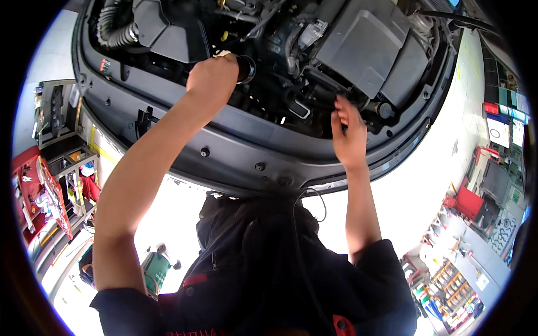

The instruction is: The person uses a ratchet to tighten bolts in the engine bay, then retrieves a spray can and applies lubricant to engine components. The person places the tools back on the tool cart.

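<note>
My left hand [214,78] reaches into the engine bay with its fingers curled closed. It is right beside a dark round pipe end [245,68] with a shiny metal ring round it. What the fingers hold, if anything, is hidden behind the hand. Over the front of the bay, my right hand [350,133] is raised with its fingers stretched out and nothing in them. Left of its fingertips lies a dark part with a pale oblong rim [300,108]. A round black cap [385,110] sits to its right.
A black angular cover [171,31] and a ribbed hose [116,31] fill the bay's left; a large grey cover [364,47] fills its right. The front panel [235,148] crosses before me. Tool racks [56,185] stand left, red boxes [469,203] right. A thin cable [296,241] hangs down my front.
</note>
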Action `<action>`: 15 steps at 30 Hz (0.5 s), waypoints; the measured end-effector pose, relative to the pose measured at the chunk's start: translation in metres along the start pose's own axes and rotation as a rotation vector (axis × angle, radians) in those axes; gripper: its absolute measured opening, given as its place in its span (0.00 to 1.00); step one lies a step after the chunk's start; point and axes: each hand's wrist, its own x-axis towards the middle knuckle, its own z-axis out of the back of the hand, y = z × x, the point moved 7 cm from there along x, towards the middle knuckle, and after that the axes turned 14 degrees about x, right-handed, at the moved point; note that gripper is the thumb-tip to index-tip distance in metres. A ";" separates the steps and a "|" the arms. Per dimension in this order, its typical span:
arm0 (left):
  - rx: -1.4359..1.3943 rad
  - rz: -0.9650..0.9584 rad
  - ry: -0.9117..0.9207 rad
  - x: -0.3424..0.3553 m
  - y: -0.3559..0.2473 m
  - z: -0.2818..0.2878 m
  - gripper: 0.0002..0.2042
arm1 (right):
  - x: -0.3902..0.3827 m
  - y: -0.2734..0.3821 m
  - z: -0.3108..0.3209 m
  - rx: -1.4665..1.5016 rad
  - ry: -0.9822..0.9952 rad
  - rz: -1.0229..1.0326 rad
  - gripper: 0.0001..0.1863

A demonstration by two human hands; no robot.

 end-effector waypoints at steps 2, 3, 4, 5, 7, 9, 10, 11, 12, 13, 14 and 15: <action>0.025 -0.038 -0.052 -0.026 0.015 0.053 0.14 | -0.025 -0.014 0.012 -0.062 -0.014 0.066 0.19; 0.044 -0.045 -0.078 -0.041 0.023 0.073 0.14 | -0.034 -0.018 0.012 -0.063 -0.009 0.069 0.19; 0.059 -0.023 -0.107 -0.059 0.032 0.096 0.14 | -0.043 -0.027 0.009 -0.084 0.012 0.096 0.19; 0.080 -0.009 -0.141 -0.078 0.037 0.119 0.14 | -0.049 -0.034 0.007 -0.127 0.025 0.130 0.19; 0.052 0.102 -0.151 -0.125 0.057 0.153 0.14 | -0.060 -0.042 0.002 -0.213 0.069 0.209 0.19; 0.021 0.208 -0.178 -0.174 0.075 0.185 0.14 | -0.065 -0.046 -0.003 -0.234 0.073 0.264 0.20; 0.047 0.253 -0.195 -0.200 0.080 0.203 0.12 | -0.067 -0.051 -0.006 -0.234 0.079 0.279 0.20; 0.073 0.302 -0.205 -0.228 0.086 0.213 0.12 | -0.068 -0.054 -0.006 -0.223 0.084 0.278 0.19; 0.139 0.332 -0.179 -0.256 0.093 0.217 0.15 | -0.069 -0.057 -0.006 -0.216 0.091 0.277 0.19; 0.200 0.364 -0.146 -0.285 0.097 0.221 0.17 | -0.071 -0.059 -0.006 -0.221 0.104 0.286 0.19; 0.235 0.410 -0.099 -0.316 0.099 0.228 0.17 | -0.073 -0.061 -0.006 -0.223 0.117 0.293 0.18; 0.266 0.451 -0.055 -0.345 0.102 0.235 0.18 | -0.075 -0.064 -0.006 -0.253 0.113 0.302 0.18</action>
